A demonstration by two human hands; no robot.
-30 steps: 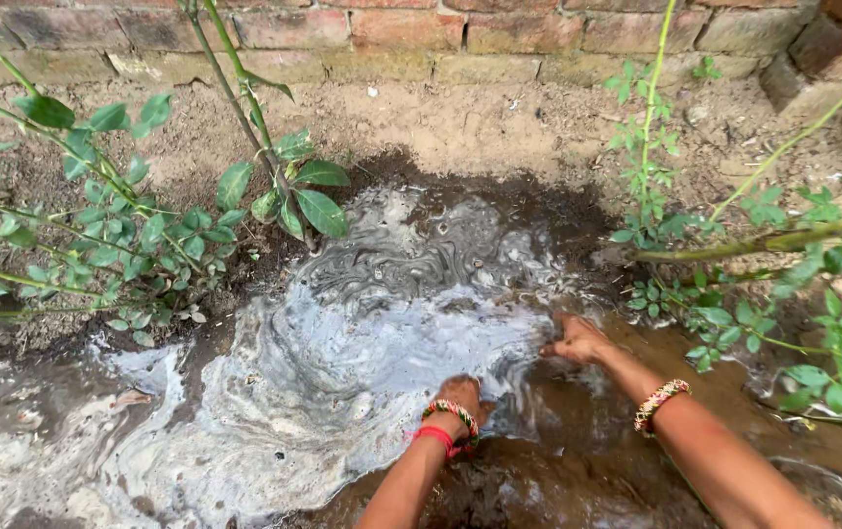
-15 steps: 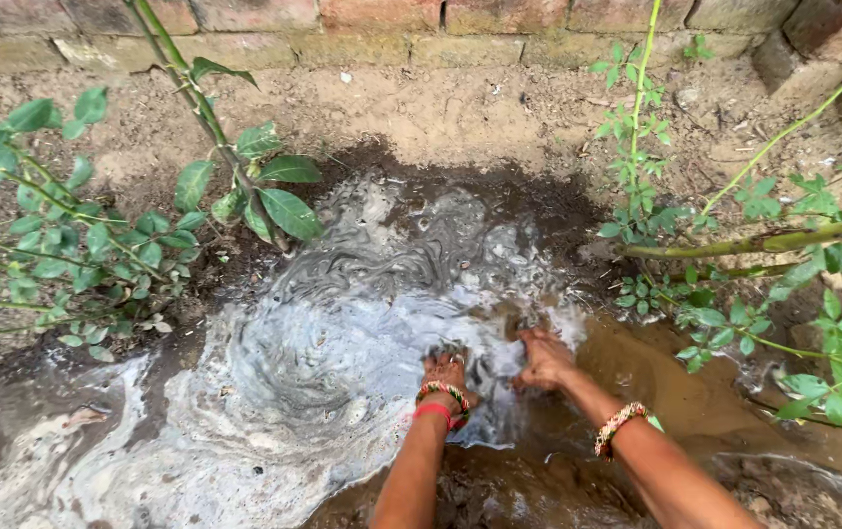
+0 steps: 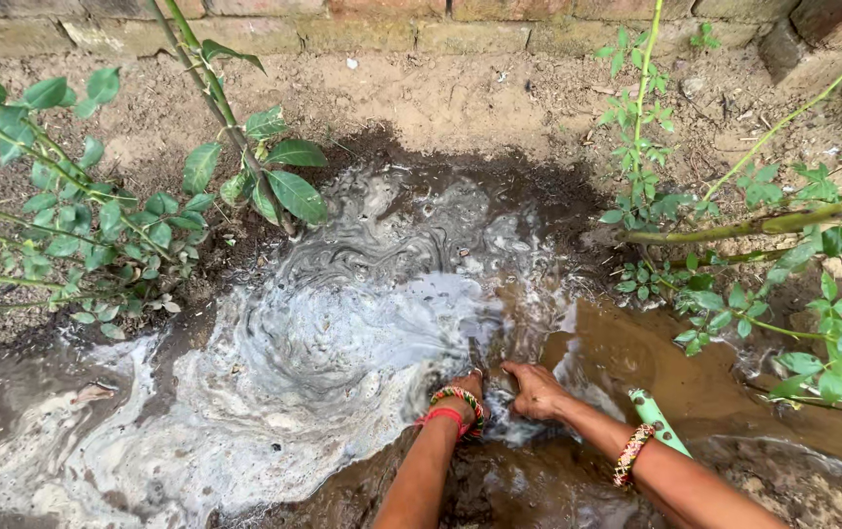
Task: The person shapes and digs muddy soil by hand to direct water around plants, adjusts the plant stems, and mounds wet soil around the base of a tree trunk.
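My left hand (image 3: 464,384) dips into muddy, foamy water (image 3: 342,343) at the bottom centre, its fingers under the surface; a beaded bracelet and a red band circle its wrist. My right hand (image 3: 536,390) lies close beside it, fingers curled down in the wet mud, a beaded bracelet on that forearm. What either hand holds is hidden by water and mud. A pale green object (image 3: 658,419) pokes out behind my right forearm.
A brick wall (image 3: 440,34) runs along the top with dry sandy soil (image 3: 460,98) below it. Leafy green plants (image 3: 97,216) stand at the left and more stems and leaves (image 3: 754,255) at the right. Brown mud (image 3: 656,362) lies right of the puddle.
Both hands have drawn back toward me and closer together in the water. The right hand came in from the right. A pale green object now shows behind my right forearm.
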